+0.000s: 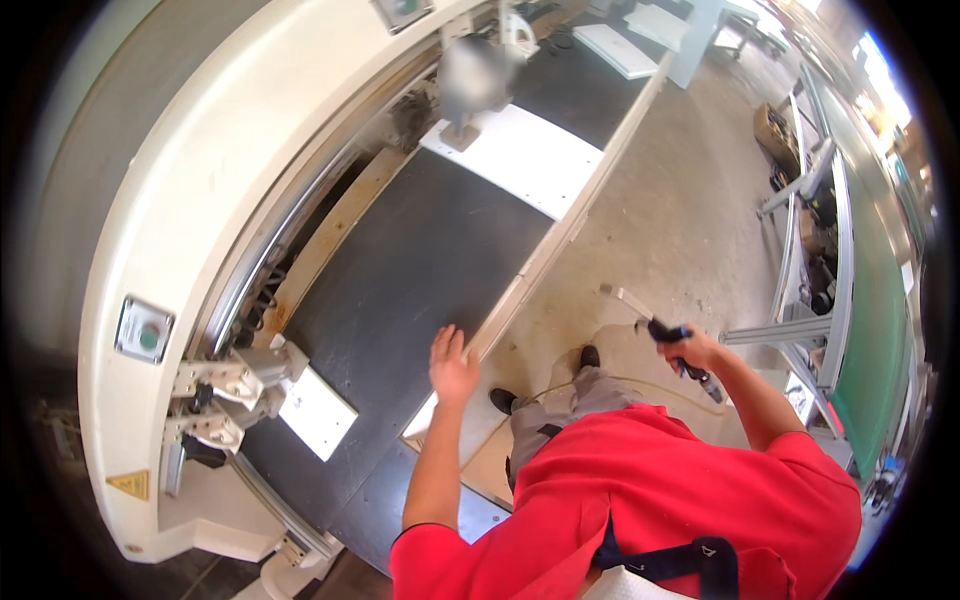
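Observation:
My left hand (453, 362) is over the near edge of the black work surface (420, 250), fingers extended and holding nothing. Whether it touches the surface I cannot tell. To the right, above the floor, my right hand (690, 348) is wrapped round what looks like an air blow gun (663, 330), black with a straight metal nozzle pointing up and left. A thin pale hose (640, 382) curves below it. A white drilled panel (540, 160) lies across the far part of the surface, under a blurred grey machine head (475, 80). A smaller white panel (318, 413) sits by the left clamps (235, 390).
The curved cream machine frame (150, 240) runs along the left, with a green button box (145, 330) on it. More white panels (615, 50) lie at the far end. On the right stands a metal-framed conveyor with a green belt (870, 330); a box (778, 138) is beneath it.

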### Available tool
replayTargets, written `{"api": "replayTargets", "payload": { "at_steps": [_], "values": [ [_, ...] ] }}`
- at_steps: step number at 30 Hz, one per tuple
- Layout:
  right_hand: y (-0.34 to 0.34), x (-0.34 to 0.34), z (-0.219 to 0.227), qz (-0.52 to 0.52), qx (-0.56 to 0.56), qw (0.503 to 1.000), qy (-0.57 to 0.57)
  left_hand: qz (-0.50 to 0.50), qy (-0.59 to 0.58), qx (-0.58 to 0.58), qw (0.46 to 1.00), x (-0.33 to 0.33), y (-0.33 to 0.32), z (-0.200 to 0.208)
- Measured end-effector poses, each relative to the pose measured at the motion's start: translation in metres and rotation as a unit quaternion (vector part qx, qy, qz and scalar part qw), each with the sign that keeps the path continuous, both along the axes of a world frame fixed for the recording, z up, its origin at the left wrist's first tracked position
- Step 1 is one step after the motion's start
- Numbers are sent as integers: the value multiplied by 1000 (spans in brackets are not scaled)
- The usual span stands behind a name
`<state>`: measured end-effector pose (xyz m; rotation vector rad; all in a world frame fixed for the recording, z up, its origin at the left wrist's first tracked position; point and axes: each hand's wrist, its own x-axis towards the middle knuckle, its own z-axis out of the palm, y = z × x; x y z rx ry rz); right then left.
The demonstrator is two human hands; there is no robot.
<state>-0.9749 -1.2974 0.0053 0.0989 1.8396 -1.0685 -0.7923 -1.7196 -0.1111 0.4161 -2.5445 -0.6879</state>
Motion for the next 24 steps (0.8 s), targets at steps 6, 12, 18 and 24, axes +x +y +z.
{"api": "replayTargets", "payload": {
  "at_steps": [6,12,18,24],
  "values": [
    [33,-65,3,-28,-17,999,11,-11,-18,231,973,-144,85,17],
    [81,-166,-40,-145,-59,987,41,120,-124,64,983,-278,111,-16],
    [109,-266,-47,-143,-104,983,42,108,-285,-61,951,-334,107,-12],
    [89,-334,-61,2,-112,990,81,110,-245,-103,958,-339,123,-12]
  ]
}}
